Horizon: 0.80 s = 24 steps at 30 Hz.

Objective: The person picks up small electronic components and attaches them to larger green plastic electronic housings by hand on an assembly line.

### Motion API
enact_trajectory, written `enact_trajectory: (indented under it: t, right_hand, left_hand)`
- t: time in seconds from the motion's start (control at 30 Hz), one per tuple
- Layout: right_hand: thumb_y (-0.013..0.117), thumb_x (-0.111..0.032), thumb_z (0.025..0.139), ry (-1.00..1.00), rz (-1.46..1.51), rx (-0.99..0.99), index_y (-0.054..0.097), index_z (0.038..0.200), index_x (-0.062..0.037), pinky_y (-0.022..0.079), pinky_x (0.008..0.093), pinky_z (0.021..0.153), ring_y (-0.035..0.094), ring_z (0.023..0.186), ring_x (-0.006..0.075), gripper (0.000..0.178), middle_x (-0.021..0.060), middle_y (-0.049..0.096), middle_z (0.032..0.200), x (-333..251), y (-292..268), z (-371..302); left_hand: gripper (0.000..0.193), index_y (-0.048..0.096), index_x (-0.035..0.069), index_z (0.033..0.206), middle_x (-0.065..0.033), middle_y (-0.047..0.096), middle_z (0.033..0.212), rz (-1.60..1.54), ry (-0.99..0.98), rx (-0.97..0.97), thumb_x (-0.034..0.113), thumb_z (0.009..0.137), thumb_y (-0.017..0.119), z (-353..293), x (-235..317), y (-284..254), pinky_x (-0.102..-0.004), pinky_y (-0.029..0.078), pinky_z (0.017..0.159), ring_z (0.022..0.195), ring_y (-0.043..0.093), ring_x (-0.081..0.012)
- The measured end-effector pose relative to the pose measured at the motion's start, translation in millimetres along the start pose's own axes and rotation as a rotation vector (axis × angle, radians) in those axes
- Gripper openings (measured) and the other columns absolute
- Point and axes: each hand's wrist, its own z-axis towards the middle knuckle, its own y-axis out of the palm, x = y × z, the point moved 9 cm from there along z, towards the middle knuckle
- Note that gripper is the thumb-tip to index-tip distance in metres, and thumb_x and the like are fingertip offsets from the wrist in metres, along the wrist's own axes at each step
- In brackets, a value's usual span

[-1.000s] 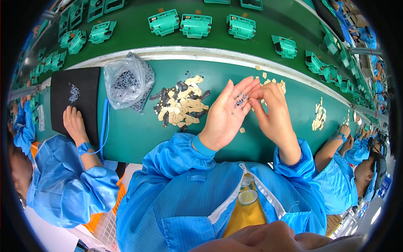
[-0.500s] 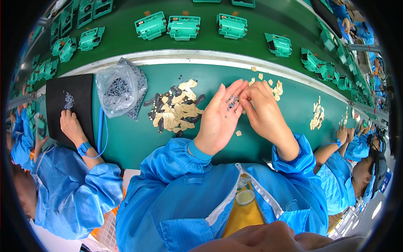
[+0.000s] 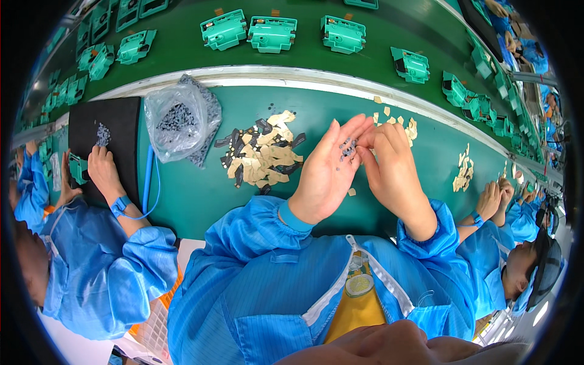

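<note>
Palm up, my left hand point(image 3: 323, 177) has its fingers stretched out. Several small dark grey parts point(image 3: 347, 148) lie across its palm and fingers. My right hand point(image 3: 392, 163) is beside it, thumb and fingertips pinched together at the edge of those parts; whatever is in the pinch is too small to make out. Left of my hands, a heap of cream paper scraps point(image 3: 274, 165) is mixed with black pieces on the green work surface point(image 3: 198, 210). A clear plastic bag point(image 3: 173, 125) of similar small dark parts lies farther left.
Beyond a pale metal rail point(image 3: 274, 74) runs a green belt point(image 3: 304, 61) carrying teal housings point(image 3: 272, 34). At left, a co-worker's hand point(image 3: 104, 167) rests near small parts on a black mat point(image 3: 125, 146). Another co-worker's hands point(image 3: 490, 199) work at right, near more scraps point(image 3: 463, 170).
My hands stay together over the small parts, with the right fingertips shifted slightly. The whole view has moved a little. The co-worker at left now holds a teal housing over the mat.
</note>
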Motion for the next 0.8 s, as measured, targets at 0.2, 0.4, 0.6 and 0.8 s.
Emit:
enact_trajectory:
  t: [0.2,0.4,0.6,0.8]
  right_hand:
    - [0.068,0.005,0.075,-0.024,-0.129,0.021,0.058,0.089,0.0012,0.043,0.0438,0.076,0.051,0.086,0.0347,0.017,0.0147,0.055,0.092,-2,6,-5]
    - [0.064,0.004,0.082,0.055,-0.011,-0.071,0.057,0.091,0.0014,0.043,0.0444,0.079,0.051,0.088,0.0364,0.011,0.0164,0.055,0.092,9,2,1]
    - [0.062,-0.012,0.096,0.4,0.11,0.215,0.062,0.097,0.003,0.047,0.0293,0.07,0.054,0.076,0.0134,0.015,0.0062,0.061,0.083,141,-59,35]
    - [0.064,-0.02,0.097,0.461,0.077,0.155,0.065,0.104,0.0021,0.044,0.0247,0.07,0.05,0.077,0.0086,0.023,0.0004,0.06,0.084,209,-52,57]
  left_hand:
    - [0.063,0.038,-0.005,0.148,-0.0192,0.036,0.155,0.029,-0.008,0.016,0.044,0.107,0.034,0,-1,-2,-0.0373,0.025,0.121,0.144,0.034,-0.0251]
    - [0.064,0.037,-0.008,0.146,-0.0202,0.037,0.154,-0.013,-0.02,0.028,0.042,0.107,0.037,2,-4,-5,-0.038,0.024,0.122,0.144,0.034,-0.026]
    - [0.064,0.032,-0.01,0.147,-0.0231,0.034,0.155,-0.033,-0.035,0.026,0.039,0.107,0.039,-1,-3,-5,-0.0386,0.026,0.122,0.147,0.032,-0.0295]
    - [0.065,0.029,-0.011,0.148,-0.0242,0.034,0.155,-0.012,-0.024,0.041,0.038,0.107,0.038,0,0,-6,-0.0387,0.027,0.122,0.146,0.033,-0.0306]
